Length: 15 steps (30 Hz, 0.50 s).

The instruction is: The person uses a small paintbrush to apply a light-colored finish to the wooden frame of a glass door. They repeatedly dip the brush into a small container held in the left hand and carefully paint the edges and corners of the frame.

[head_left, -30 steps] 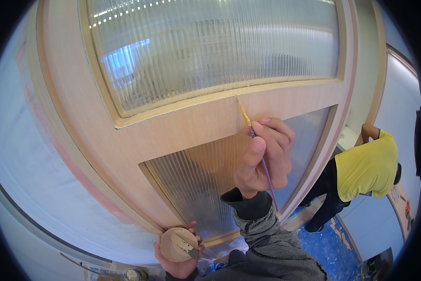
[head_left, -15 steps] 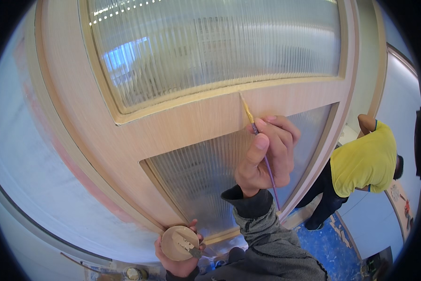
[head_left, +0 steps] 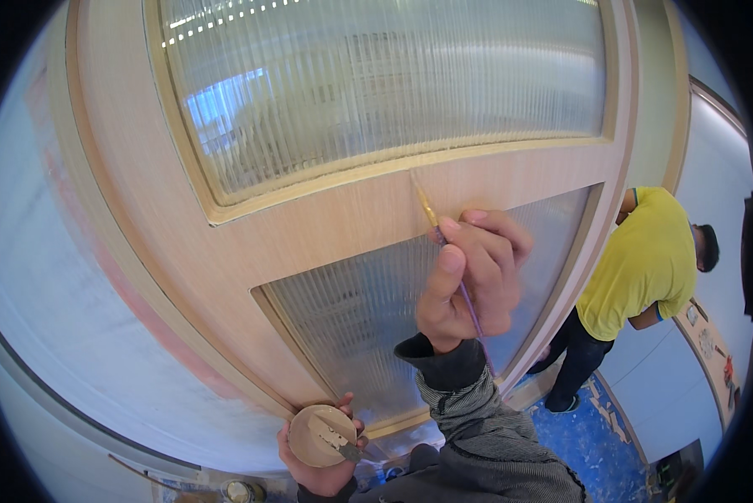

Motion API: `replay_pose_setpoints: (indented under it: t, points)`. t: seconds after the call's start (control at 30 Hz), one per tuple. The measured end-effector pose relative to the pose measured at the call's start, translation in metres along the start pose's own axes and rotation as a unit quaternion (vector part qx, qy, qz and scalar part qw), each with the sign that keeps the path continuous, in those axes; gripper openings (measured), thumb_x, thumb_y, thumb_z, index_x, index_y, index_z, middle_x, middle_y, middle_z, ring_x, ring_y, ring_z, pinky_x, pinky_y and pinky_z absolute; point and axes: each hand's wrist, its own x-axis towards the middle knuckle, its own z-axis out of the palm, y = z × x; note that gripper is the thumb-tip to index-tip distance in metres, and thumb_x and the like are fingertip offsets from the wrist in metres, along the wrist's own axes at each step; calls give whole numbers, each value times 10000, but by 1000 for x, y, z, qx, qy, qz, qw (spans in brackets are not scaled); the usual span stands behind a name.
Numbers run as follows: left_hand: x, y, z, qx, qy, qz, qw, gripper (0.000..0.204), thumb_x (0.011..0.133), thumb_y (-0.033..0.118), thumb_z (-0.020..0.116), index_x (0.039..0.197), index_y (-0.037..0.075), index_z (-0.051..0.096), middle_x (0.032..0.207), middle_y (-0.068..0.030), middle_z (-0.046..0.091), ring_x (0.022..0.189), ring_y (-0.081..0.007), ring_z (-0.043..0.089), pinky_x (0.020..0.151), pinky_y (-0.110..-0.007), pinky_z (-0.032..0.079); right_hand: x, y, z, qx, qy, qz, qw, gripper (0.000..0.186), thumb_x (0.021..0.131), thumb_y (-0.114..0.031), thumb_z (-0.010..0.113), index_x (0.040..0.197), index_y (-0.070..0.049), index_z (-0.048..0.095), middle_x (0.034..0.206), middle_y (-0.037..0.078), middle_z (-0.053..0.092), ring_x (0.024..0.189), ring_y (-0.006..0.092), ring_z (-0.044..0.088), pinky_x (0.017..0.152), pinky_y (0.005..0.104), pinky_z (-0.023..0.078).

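- Head view: we see the right hand (head_left: 473,281) pinching a thin, purple-handled brush with a golden collar (head_left: 427,208) between thumb and forefinger, its other fingers loosely curled.
- Our brush slants up and leftward over a pale, flat wooden rail (head_left: 334,222); its tip is at or just beside the joint with a narrow yellowish wooden bead (head_left: 309,188), below the upper clear ribbed-glass pane (head_left: 393,92).
- Low in view, we have the left hand (head_left: 322,479) curled around a shallow, round beige bowl (head_left: 303,426). A flat dark-grey blade (head_left: 349,453) lies across its rim, near a pale smear of paste (head_left: 329,433); we cannot tell whether any finger grips the blade.
- Done: both the upper pane and the lower clear ribbed-glass pane (head_left: 334,323) sit in their surrounds. We judge the joint partly treated — around the brush tip we make out no dark gap.
- Left: a thin dark line shows at the bead's lower left corner, so that stretch looks unfinished to us.
- Unclear: whether the right-hand stretch is finished — wet and dry areas look alike from here. Some paste remains in the bowl.
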Motion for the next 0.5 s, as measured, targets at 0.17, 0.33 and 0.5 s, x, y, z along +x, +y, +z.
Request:
replay_pose_setpoints:
  t: [0.17,0.33,0.5]
  points:
    - [1,0,-3,9,-4,3,1000,1025,859,653,529,1494,-86,209,1240,-125,522,1079,-303,523,807,-421,462,3,-5,0,2,-10,-4,1000,148,861,-118,744,993,-53,760,851,26,707,929,251,611,822,340,493]
    - [1,1,-4,16,-3,5,1000,1027,858,660,522,1492,-88,215,1238,-124,521,1074,-301,526,792,-423,466,3,-5,1,8,-4,-1,1000,133,876,-115,733,989,-47,755,861,32,710,916,253,617,828,342,495]
    - [1,1,-2,39,-6,8,999,1028,852,662,524,1489,-87,223,1230,-122,520,1069,-301,526,788,-420,465,0,-3,3,-21,3,9,1000,146,927,-117,634,1014,-35,718,830,62,707,911,275,612,866,376,474]
